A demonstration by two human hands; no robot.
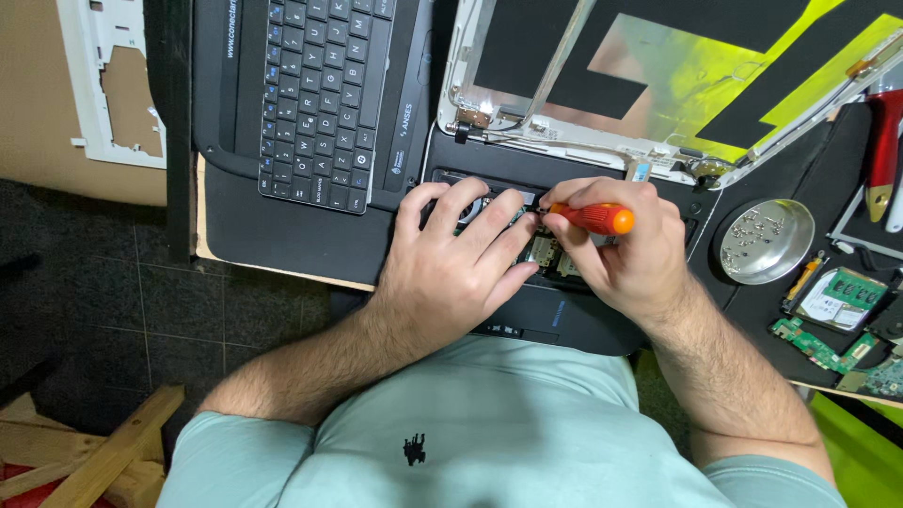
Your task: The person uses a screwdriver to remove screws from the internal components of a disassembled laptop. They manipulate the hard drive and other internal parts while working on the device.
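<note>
Black plastic makes the biggest thing here, the opened laptop base (564,315), which lies at the centre of the view, right in front of the person. Its lid shell (658,85), with silver foil and yellow and black sheets inside, stands open at 1 o'clock. A separate black keyboard (324,94) lies at 11 o'clock. At 3 o'clock sits a round metal dish (767,242) with small screws, and green circuit boards (828,320) lie near it at 4 o'clock.

The left hand (451,273) rests flat on the base, fingers half spread, steadying it and holding nothing. The right hand (625,254) is closed around 1 orange screwdriver (588,218), whose tip points to 9 o'clock, toward the exposed parts between the 2 hands.

I judge the base stiff and rather heavy, but the exposed boards inside look fragile, so it is better held by the outer plastic edges. The screwdriver is light; its smooth handle may slip, so a firm grip near the thick end suits it.
</note>
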